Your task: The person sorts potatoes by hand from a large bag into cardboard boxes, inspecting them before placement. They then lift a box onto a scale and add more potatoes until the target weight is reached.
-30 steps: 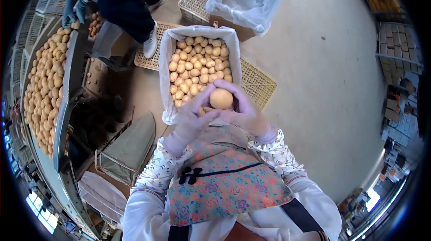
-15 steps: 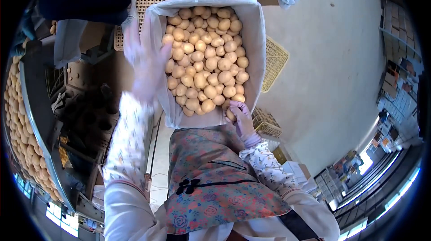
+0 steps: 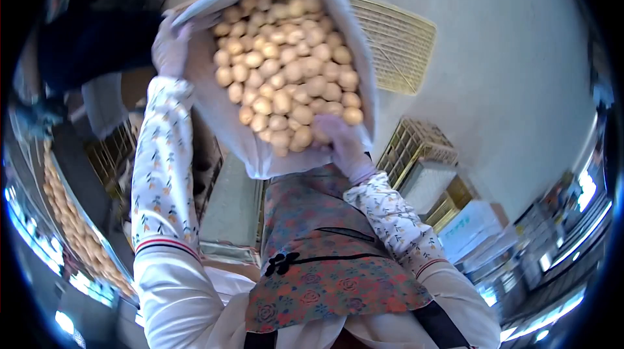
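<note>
A box lined with white sheeting, full of round tan potatoes, is in front of my body. My left hand, in a pale glove, grips the lined rim at the box's upper left corner, fingers bent over it. Near the box's lower edge, my right hand, in a purple glove, rests against the potatoes and the liner. Its fingertips are blurred among the potatoes, so what they hold, if anything, cannot be made out.
A yellow plastic crate lies beyond the box on the right. More crates and a white carton stand at lower right. A person in dark clothing is at upper left. Potatoes fill a long trough at far left.
My left hand has moved up and left onto the box's corner and grips it. The box appears tilted and shifted up and left in view. My right hand stays by its lower edge.
</note>
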`<state>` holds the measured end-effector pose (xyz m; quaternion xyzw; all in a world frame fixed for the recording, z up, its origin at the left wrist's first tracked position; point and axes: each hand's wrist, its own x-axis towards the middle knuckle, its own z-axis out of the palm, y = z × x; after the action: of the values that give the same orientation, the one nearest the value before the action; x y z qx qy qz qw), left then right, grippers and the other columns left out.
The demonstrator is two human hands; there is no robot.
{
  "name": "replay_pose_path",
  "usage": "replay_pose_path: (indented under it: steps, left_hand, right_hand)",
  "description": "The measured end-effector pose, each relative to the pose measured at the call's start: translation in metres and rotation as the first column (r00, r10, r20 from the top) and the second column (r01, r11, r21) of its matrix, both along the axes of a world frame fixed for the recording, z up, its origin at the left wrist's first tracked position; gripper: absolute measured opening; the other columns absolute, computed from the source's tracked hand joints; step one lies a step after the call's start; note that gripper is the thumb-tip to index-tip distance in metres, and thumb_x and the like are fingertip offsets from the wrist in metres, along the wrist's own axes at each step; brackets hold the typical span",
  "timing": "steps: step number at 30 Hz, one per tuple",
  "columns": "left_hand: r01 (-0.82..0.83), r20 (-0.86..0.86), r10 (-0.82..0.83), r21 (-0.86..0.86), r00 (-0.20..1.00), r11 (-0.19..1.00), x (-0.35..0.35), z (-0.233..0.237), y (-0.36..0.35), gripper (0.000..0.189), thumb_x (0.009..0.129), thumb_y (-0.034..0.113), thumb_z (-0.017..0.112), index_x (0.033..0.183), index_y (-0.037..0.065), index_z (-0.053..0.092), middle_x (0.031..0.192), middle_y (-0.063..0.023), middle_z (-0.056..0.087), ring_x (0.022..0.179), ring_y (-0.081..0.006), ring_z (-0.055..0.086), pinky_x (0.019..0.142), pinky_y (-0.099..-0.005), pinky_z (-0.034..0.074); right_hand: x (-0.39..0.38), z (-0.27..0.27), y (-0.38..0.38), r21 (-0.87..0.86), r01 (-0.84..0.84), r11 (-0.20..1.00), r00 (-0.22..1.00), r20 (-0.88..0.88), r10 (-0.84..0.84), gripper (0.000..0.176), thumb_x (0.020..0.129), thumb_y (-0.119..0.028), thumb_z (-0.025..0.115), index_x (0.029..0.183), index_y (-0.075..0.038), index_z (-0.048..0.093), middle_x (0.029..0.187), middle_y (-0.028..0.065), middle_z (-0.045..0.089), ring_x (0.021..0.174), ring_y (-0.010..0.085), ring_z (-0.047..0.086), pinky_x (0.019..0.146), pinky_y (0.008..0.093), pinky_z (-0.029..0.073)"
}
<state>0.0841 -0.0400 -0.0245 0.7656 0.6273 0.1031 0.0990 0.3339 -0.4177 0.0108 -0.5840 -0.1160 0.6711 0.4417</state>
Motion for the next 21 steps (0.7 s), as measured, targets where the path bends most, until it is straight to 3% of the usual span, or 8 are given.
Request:
replay_pose_path:
  steps: [2,7,11,15,16,18,19,21]
  left_hand:
    - [-0.015,0.468,0.114,-0.211,0.876,0.977,0.053,0.064,-0.034,0.043,0.088,0.029,0.072,0.120,0.000,0.065,0.108,-0.0122,0.071,0.099,-0.0247,0.068,0.092,-0.0352,0.052]
    - [0.308,0.447,-0.174,-0.249,0.878,0.918,0.116,0.065,-0.125,0.042,0.090,0.030,0.070,0.119,-0.001,0.065,0.106,-0.0115,0.071,0.097,-0.0231,0.068,0.088,-0.0342,0.053]
    - [0.396,0.387,-0.227,-0.443,0.893,0.804,0.145,0.076,-0.219,0.041,0.091,0.030,0.069,0.118,-0.001,0.065,0.104,-0.0109,0.071,0.094,-0.0219,0.068,0.085,-0.0334,0.053]
    - [0.378,0.307,-0.234,-0.591,0.922,0.713,0.162,0.073,-0.258,0.041,0.092,0.031,0.069,0.116,-0.002,0.065,0.102,-0.0103,0.071,0.092,-0.0206,0.068,0.081,-0.0325,0.054]
    - [0.362,0.290,-0.226,-0.609,0.930,0.706,0.163,0.070,-0.258,0.041,0.093,0.031,0.068,0.116,-0.002,0.065,0.102,-0.0102,0.071,0.091,-0.0203,0.068,0.080,-0.0323,0.054]
    - [0.318,0.248,-0.204,-0.637,0.947,0.702,0.160,0.063,-0.254,0.041,0.093,0.031,0.068,0.116,-0.003,0.065,0.101,-0.0099,0.071,0.090,-0.0197,0.068,0.079,-0.0319,0.054]
    - [0.290,0.227,-0.186,-0.646,0.956,0.706,0.155,0.059,-0.249,0.041,0.093,0.031,0.068,0.115,-0.003,0.064,0.101,-0.0097,0.071,0.090,-0.0194,0.068,0.078,-0.0317,0.054]
    - [0.228,0.195,-0.132,-0.647,0.972,0.728,0.138,0.053,-0.234,0.041,0.094,0.032,0.067,0.115,-0.003,0.064,0.100,-0.0094,0.071,0.089,-0.0187,0.068,0.076,-0.0313,0.055]
  right_hand:
    - [-0.015,0.003,-0.035,0.432,-0.221,0.874,0.885,0.466,-0.006,0.041,0.103,-0.032,0.045,0.134,-0.007,0.054,0.120,0.0077,0.057,0.089,0.0193,0.062,0.073,0.0309,0.052]
    - [0.083,0.047,-0.067,-0.129,0.323,0.937,0.753,-0.564,-0.338,0.044,0.092,-0.023,0.066,0.132,-0.011,0.054,0.114,0.0035,0.059,0.090,0.0113,0.061,0.067,0.0253,0.050]
    - [0.174,0.052,-0.223,0.292,0.601,0.744,0.746,0.128,-0.654,0.034,0.092,-0.006,0.057,0.125,-0.005,0.055,0.115,0.0039,0.059,0.093,0.0147,0.060,0.078,0.0294,0.052]
    - [0.304,0.128,-0.484,0.330,0.943,0.050,0.161,-0.316,-0.935,0.019,0.097,-0.024,0.056,0.102,-0.006,0.059,0.106,0.0098,0.063,0.092,0.0207,0.063,0.080,0.0348,0.056]
    - [0.326,0.173,-0.518,0.287,0.913,-0.290,-0.176,-0.366,-0.914,0.015,0.098,-0.018,0.054,0.101,-0.004,0.059,0.074,0.0020,0.052,0.067,0.0146,0.050,0.061,0.0283,0.046]
    - [0.349,0.252,-0.504,0.327,0.687,-0.648,-0.724,0.239,-0.647,0.027,0.093,-0.032,0.062,0.090,-0.007,0.054,0.073,0.0025,0.051,0.065,0.0144,0.051,0.057,0.0294,0.046]
    - [0.351,0.264,-0.519,0.276,0.598,-0.752,-0.778,0.423,-0.464,0.032,0.092,-0.038,0.064,0.085,-0.009,0.051,0.071,0.0026,0.051,0.061,0.0145,0.050,0.055,0.0297,0.046]
    - [0.323,0.207,-0.578,0.034,0.936,-0.350,-0.340,0.347,-0.874,0.038,0.094,-0.041,0.061,0.079,-0.008,0.051,0.068,0.0041,0.051,0.056,0.0157,0.052,0.051,0.0299,0.047]
